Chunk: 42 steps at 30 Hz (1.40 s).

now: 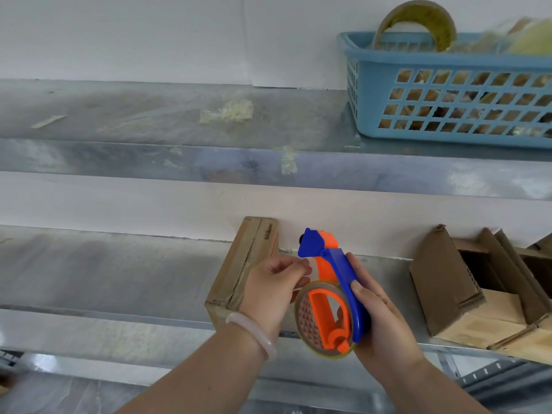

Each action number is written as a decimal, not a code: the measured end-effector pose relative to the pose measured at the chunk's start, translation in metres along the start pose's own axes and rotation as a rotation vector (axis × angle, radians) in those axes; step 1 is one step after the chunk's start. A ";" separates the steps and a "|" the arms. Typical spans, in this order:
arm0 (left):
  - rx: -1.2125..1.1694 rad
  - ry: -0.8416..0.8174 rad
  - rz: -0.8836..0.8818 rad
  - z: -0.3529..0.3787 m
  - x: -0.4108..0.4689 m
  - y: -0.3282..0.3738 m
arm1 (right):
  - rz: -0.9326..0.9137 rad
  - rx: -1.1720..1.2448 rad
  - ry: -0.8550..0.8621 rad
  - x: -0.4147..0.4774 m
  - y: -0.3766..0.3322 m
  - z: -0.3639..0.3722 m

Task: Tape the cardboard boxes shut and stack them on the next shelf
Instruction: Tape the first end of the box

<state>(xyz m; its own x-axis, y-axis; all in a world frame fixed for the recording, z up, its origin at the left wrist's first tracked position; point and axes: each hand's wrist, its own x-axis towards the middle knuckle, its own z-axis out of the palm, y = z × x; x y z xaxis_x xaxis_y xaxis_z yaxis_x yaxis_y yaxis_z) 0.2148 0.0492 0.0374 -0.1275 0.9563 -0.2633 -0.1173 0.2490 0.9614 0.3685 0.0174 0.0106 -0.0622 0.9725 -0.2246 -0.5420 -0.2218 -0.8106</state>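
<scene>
My right hand (pixel 379 315) grips the blue handle of a blue and orange tape dispenser (pixel 331 294) loaded with a clear tape roll. My left hand (pixel 274 291) pinches the loose end of the clear tape beside the dispenser's orange body. Right behind my left hand, a closed cardboard box (pixel 242 267) with a barcode label lies on the lower metal shelf (pixel 104 273). To the right on the same shelf stands an open cardboard box (pixel 466 291) with its flaps up; the edge of another open box shows behind it.
The upper metal shelf (pixel 149 121) carries scraps of old tape and a blue plastic basket (pixel 448 94) at the right, holding tape rolls. A white wall backs both shelves. Floor and shelf framing show below.
</scene>
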 end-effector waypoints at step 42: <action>0.000 -0.240 -0.150 -0.026 0.021 -0.005 | -0.176 -0.261 -0.148 -0.004 -0.006 -0.015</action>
<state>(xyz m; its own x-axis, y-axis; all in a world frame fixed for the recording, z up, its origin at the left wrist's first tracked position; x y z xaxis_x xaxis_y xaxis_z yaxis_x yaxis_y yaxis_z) 0.1873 0.0643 0.0250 0.1282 0.9177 -0.3760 -0.1175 0.3905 0.9131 0.3846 0.0137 0.0085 -0.1177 0.9930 -0.0036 -0.3235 -0.0418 -0.9453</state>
